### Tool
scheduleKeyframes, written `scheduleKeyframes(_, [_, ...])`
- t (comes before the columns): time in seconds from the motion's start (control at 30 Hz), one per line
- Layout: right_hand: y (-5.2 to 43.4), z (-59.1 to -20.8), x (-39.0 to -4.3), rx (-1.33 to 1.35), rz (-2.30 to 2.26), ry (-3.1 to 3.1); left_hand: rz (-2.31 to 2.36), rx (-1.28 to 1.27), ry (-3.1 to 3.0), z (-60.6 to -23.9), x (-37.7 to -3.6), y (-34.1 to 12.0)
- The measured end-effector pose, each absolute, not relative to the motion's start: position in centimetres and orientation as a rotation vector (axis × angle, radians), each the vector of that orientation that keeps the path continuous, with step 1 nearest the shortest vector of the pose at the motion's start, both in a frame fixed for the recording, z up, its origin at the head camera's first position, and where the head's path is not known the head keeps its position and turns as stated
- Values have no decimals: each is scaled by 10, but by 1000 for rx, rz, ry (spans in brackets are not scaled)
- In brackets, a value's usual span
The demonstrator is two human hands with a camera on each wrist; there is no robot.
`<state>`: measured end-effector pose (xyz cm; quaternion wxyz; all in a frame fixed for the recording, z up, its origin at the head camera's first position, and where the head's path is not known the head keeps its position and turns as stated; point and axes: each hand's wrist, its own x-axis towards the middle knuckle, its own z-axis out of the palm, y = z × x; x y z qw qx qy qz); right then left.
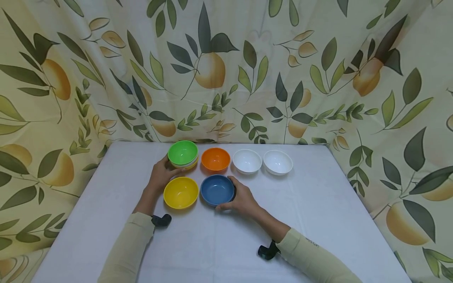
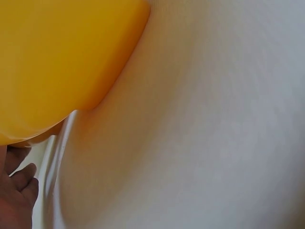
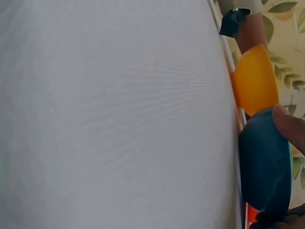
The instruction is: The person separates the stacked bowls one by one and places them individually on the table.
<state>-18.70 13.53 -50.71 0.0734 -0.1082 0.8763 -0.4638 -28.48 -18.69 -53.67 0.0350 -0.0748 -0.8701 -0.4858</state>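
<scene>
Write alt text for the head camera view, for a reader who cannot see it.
A person's right hand grips a blue bowl while the left hand holds a stack topped by a green bowl on a white table. A yellow bowl, an orange bowl and two white bowls sit nearby, before a leaf-print curtain.

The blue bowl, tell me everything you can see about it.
The blue bowl is a small, round, smooth bowl that looks like plastic, upright and holding nothing visible. It sits on the white table in the front row, right of the yellow bowl, before the orange bowl. The right hand grips its right side.
</scene>
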Motion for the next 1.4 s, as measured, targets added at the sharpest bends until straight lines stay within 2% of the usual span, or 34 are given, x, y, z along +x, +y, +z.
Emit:
scheduleKeyframes(0.33, [139,-502,-186,-328,-1379,2654,-1462,-225,-2693,-536,-286,-186])
scheduleKeyframes(0.7, [143,-470,-196,-370,-1468,2676,-1484,-221,-2683,-537,-285,-186])
scheduleKeyframes(1.1, [121,-440,-214,-516,-1472,2713,-1488,-223,-2684,-538,-287,-189])
scheduleKeyframes(1.4, [102,-428,-235,-505,-1470,2719,-1481,-197,-2710,-537,-286,-189])
